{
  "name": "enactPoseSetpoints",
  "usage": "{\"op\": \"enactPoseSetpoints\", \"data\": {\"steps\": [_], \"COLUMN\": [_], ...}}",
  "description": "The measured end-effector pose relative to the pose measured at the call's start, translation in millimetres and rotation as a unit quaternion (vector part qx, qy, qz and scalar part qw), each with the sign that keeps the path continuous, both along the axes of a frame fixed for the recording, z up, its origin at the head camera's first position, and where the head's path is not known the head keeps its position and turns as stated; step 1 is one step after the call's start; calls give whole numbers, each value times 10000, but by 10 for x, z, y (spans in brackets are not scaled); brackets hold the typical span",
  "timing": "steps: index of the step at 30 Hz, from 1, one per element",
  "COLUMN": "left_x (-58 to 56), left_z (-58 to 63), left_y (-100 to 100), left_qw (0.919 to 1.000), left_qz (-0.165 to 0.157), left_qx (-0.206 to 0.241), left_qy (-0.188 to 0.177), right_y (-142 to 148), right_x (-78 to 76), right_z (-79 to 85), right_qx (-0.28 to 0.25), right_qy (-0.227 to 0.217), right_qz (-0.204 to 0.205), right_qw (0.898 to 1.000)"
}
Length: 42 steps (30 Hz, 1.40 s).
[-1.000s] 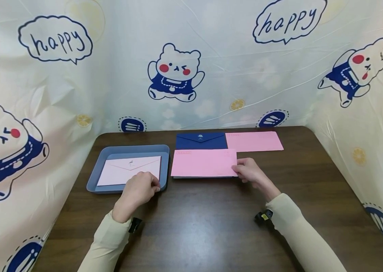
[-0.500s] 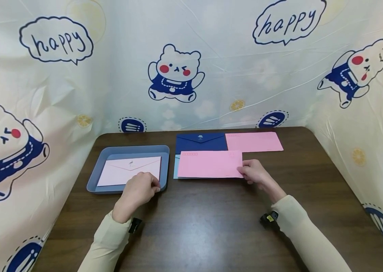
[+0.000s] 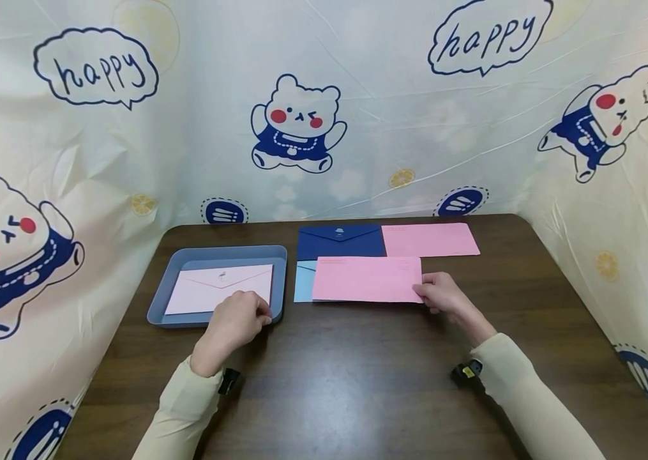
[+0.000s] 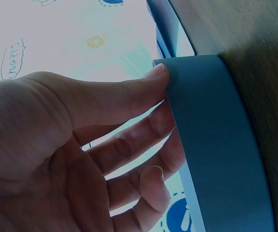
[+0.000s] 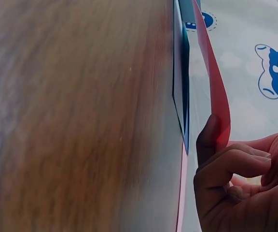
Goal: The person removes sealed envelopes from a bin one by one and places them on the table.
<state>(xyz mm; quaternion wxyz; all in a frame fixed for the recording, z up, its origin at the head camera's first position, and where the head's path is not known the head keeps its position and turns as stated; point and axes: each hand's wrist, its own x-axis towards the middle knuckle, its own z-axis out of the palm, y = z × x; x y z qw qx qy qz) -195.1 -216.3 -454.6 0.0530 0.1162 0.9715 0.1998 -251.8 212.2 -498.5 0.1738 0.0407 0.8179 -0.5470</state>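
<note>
A pink envelope [image 3: 366, 279] is pinched at its right edge by my right hand [image 3: 444, 297]. In the right wrist view, this envelope [image 5: 214, 72] is raised off the table and bends slightly, its end between thumb and fingers. It overlaps a light blue envelope [image 3: 304, 281], whose left part shows. My left hand [image 3: 237, 326] grips the near right rim of the blue-grey tray [image 3: 157, 310]. Seen from the left wrist, the thumb is at the rim and the other fingers reach behind the tray wall [image 4: 211, 140]. A white envelope [image 3: 217, 291] with a flap lies in the tray.
Behind the held envelope, a dark blue envelope [image 3: 339, 243] lies flat beside another pink envelope [image 3: 433, 239] near the back edge of the brown wooden table [image 3: 346, 383]. A printed curtain [image 3: 387, 128] with bears surrounds the table's back and sides.
My right hand has drawn the pink envelope to the right, uncovering the left part of the light blue envelope. My left hand has stayed at the tray.
</note>
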Motion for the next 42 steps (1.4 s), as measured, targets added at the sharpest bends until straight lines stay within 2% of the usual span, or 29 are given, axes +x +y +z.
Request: {"op": "enactPoseSetpoints", "data": {"steps": [11,16,30,42], "left_x": [12,15,21,19], "left_z": [7,6,16,1], "left_y": [-3,-7,6,3], "left_qw": [10000,10000,10000,10000], "left_qz": [-47,-43,7,62], "left_qx": [31,33,38,36], "left_qy": [56,52,-13,-61], "right_y": [144,214,471,549], "right_x": [62,55,52,68], "right_z": [58,69,37,3], "right_qx": [-144,67,143,31], "right_qy": [21,28,-71,-44], "right_qz": [51,47,-96,47], "right_qw": [9999,10000,9998,10000]}}
